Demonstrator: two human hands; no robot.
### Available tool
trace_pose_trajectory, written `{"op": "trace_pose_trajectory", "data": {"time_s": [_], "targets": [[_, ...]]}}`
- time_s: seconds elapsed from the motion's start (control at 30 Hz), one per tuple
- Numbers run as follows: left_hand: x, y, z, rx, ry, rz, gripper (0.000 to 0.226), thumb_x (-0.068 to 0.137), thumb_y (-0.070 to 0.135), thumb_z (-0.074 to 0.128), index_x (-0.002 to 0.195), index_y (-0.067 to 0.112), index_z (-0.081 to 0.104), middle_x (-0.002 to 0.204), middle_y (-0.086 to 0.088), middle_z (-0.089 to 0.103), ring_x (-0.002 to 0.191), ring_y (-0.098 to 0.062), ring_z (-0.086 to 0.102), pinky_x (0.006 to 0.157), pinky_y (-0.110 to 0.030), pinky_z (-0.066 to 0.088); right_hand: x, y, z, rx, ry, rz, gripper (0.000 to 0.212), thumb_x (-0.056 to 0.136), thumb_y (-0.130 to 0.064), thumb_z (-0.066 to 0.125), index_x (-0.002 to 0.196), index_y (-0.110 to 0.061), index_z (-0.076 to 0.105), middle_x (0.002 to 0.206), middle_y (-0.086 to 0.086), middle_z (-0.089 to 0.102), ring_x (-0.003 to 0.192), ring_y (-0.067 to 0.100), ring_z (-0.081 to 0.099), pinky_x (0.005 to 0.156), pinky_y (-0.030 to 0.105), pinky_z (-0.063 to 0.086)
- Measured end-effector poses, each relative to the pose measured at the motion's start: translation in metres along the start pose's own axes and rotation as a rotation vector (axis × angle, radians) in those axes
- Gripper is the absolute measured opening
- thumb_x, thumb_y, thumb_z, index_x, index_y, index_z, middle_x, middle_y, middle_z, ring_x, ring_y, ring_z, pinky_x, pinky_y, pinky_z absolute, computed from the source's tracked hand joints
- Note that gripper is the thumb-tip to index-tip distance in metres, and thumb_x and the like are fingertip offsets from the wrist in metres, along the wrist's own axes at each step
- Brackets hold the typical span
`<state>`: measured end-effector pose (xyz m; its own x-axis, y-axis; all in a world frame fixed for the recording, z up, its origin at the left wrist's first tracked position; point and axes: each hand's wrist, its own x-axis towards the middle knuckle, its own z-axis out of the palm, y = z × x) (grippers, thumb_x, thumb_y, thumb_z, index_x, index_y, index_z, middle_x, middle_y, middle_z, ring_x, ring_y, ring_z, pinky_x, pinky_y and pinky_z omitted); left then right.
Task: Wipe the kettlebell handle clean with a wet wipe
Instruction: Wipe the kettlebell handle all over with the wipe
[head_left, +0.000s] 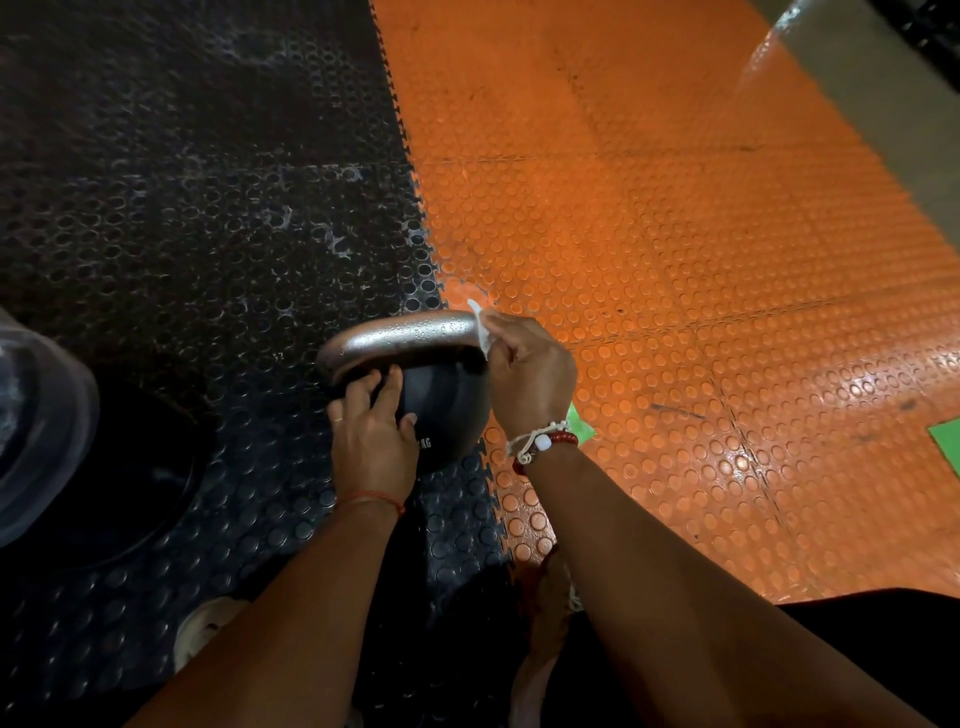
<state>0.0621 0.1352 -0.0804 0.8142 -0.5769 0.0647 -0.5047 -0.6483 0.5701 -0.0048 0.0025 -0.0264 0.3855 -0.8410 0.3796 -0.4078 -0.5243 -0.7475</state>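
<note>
A black kettlebell (447, 410) stands on the floor at the seam between the black and orange mats. Its silver handle (400, 335) arches over the top and shows water droplets. My right hand (530, 374) curls round the right end of the handle with a white wet wipe (480, 327) pressed between fingers and metal; only an edge of the wipe shows. My left hand (371, 426) rests on the left side of the kettlebell's body, fingers spread just under the handle's left end.
Black studded rubber mat (208, 208) covers the left, orange studded mat (675, 260) the right. A dark round weight plate (130, 478) and a clear plastic object (36, 415) lie at the left. Green tape (945, 441) marks the orange mat. My foot (550, 597) is below.
</note>
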Motion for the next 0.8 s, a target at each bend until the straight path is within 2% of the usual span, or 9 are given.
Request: {"op": "trace_pose_trajectory", "data": {"time_s": [0.1,0.23,0.33,0.4,0.5,0.57,0.67,0.8], "targets": [[0.0,0.0,0.0,-0.002,0.003,0.002,0.055,0.08,0.007,0.072,0.133,0.01,0.057,0.131,-0.015,0.052,0.112,-0.039,0.046,0.094,-0.043,0.045,0.006,-0.001,0.002,-0.013,0.01,0.062,0.028,0.08,-0.007,0.053,0.089,-0.017,0.077,0.094,-0.004,0.075,0.079,0.007,0.069,0.067,0.025,0.057],[0.0,-0.002,0.001,0.006,0.001,0.007,0.055,0.08,0.007,0.072,0.132,0.009,0.058,0.131,-0.016,0.053,0.111,-0.04,0.047,0.094,-0.044,0.045,-0.004,-0.004,0.0,-0.021,0.002,-0.032,0.031,0.081,-0.017,0.047,0.091,-0.017,0.077,0.097,-0.004,0.074,0.086,0.009,0.069,0.073,0.019,0.053],[0.001,-0.002,0.001,0.008,-0.002,0.01,0.055,0.079,0.007,0.073,0.133,0.009,0.057,0.131,-0.016,0.053,0.111,-0.04,0.047,0.095,-0.043,0.044,0.011,0.002,-0.003,-0.045,-0.094,0.129,0.027,0.083,-0.009,0.054,0.092,-0.02,0.077,0.097,-0.005,0.074,0.08,0.012,0.069,0.064,0.019,0.05],[0.001,-0.001,0.001,0.002,-0.001,0.009,0.055,0.079,0.006,0.072,0.132,0.009,0.058,0.131,-0.016,0.053,0.111,-0.04,0.047,0.094,-0.043,0.044,0.021,0.001,-0.003,-0.072,-0.162,0.129,0.028,0.083,-0.006,0.055,0.091,-0.021,0.077,0.098,-0.005,0.074,0.08,0.012,0.068,0.064,0.02,0.049],[0.0,-0.001,0.001,0.003,0.0,0.004,0.054,0.08,0.006,0.072,0.132,0.009,0.058,0.131,-0.016,0.052,0.112,-0.04,0.047,0.094,-0.043,0.044,0.014,-0.002,-0.004,-0.038,-0.107,-0.032,0.027,0.08,-0.005,0.055,0.089,-0.018,0.077,0.094,-0.005,0.074,0.08,0.005,0.067,0.069,0.017,0.052],[0.0,-0.001,0.0,0.004,0.0,0.012,0.054,0.08,0.006,0.072,0.132,0.009,0.058,0.131,-0.016,0.052,0.111,-0.04,0.047,0.095,-0.043,0.044,0.006,0.002,-0.003,-0.017,-0.06,0.0,0.025,0.08,-0.005,0.056,0.089,-0.017,0.077,0.093,-0.005,0.074,0.079,0.003,0.066,0.069,0.017,0.052],[0.0,0.0,0.001,-0.001,0.005,0.009,0.054,0.08,0.006,0.072,0.132,0.009,0.058,0.131,-0.016,0.053,0.11,-0.04,0.047,0.094,-0.043,0.044,0.009,-0.001,0.002,-0.027,-0.022,0.085,0.025,0.079,-0.007,0.057,0.087,-0.02,0.077,0.09,-0.006,0.074,0.074,0.007,0.067,0.063,0.026,0.055],[0.0,-0.001,0.001,0.001,0.008,0.007,0.054,0.08,0.006,0.071,0.132,0.009,0.058,0.131,-0.017,0.052,0.111,-0.04,0.047,0.094,-0.043,0.044,-0.001,-0.006,0.001,-0.045,-0.011,-0.018,0.026,0.079,-0.014,0.053,0.089,-0.02,0.077,0.095,-0.007,0.074,0.082,0.008,0.069,0.068,0.02,0.053]]}}
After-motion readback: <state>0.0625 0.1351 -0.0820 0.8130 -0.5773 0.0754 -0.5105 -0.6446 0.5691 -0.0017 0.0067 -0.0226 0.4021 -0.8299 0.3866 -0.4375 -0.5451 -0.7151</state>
